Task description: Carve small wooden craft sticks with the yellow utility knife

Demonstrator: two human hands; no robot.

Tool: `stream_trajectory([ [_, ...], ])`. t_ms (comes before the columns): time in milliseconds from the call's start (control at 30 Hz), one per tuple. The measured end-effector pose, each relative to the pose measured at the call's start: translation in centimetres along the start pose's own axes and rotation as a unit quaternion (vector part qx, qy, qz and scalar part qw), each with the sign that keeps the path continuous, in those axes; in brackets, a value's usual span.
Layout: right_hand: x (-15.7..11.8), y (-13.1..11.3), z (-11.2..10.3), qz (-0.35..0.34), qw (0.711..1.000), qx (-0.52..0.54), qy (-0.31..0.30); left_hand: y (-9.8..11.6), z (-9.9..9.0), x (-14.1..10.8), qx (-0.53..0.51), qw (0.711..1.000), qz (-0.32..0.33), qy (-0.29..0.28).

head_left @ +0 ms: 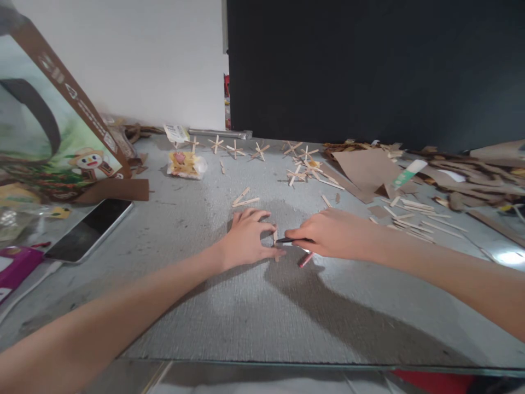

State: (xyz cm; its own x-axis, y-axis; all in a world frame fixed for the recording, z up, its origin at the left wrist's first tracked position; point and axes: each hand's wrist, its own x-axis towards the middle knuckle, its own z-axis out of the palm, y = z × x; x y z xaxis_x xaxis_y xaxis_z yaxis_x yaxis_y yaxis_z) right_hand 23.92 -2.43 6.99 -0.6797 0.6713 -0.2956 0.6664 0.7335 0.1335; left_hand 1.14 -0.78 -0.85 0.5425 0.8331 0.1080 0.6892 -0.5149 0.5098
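My left hand (248,238) rests on the table, its thumb and forefinger holding a small wooden craft stick (275,237) between them. From the right, my right hand (322,234) grips a slim black pen-like tool (292,240), whose exact kind I cannot make out. Its tip meets the stick or is very close to it. Just below my right hand lies a small red tube-like object (305,260), partly hidden. Beyond my left hand, two more craft sticks (245,198) form a V on the table.
Several star shapes made of sticks (235,149) stand along the back. A small plastic packet (185,165) sits back left. Loose craft sticks (414,221) and brown cardboard (365,169) lie right. A phone (90,230) and printed bag (61,120) are left. The table's front edge (262,361) is nearest.
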Motion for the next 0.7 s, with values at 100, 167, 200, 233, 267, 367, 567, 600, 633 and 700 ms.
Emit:
stream_trajectory([
  [100, -0.01, 0.05, 0.1, -0.003, 1.0, -0.002, 0.002, 0.08, 0.06, 0.01, 0.005, 1.0, 0.001, 0.006],
  [167, -0.01, 0.05, 0.12, -0.006, 1.0, -0.006, 0.008, 0.13, 0.07, 0.02, 0.008, 1.0, 0.0, 0.006],
  [200, -0.01, 0.03, 0.1, -0.008, 1.0, -0.008, 0.011, 0.15, 0.06, 0.02, 0.008, 1.0, -0.001, 0.005],
  [233, -0.01, 0.0, 0.05, -0.009, 1.0, -0.01, 0.011, 0.16, 0.04, 0.02, 0.008, 1.0, -0.002, 0.003],
  [267, -0.01, -0.04, 0.0, -0.008, 1.0, -0.012, 0.008, 0.16, 0.02, 0.02, 0.006, 1.0, -0.002, 0.001],
  [367, -0.01, -0.17, -0.17, -0.004, 1.0, -0.016, 0.0, 0.13, -0.01, -0.01, 0.002, 1.0, -0.001, 0.0],
  [567, -0.09, -0.2, -0.2, -0.006, 1.0, -0.017, 0.012, 0.18, 0.02, -0.02, 0.011, 1.0, -0.004, -0.001],
  [600, -0.1, -0.17, -0.17, -0.006, 1.0, -0.015, 0.013, 0.21, 0.0, -0.02, 0.012, 1.0, -0.004, -0.001],
  [633, -0.1, -0.12, -0.13, -0.006, 1.0, -0.013, 0.013, 0.24, -0.04, -0.02, 0.013, 1.0, -0.004, -0.002],
  [700, -0.08, 0.0, -0.02, -0.01, 1.0, -0.011, 0.009, 0.31, -0.15, -0.03, 0.015, 1.0, -0.003, -0.007],
])
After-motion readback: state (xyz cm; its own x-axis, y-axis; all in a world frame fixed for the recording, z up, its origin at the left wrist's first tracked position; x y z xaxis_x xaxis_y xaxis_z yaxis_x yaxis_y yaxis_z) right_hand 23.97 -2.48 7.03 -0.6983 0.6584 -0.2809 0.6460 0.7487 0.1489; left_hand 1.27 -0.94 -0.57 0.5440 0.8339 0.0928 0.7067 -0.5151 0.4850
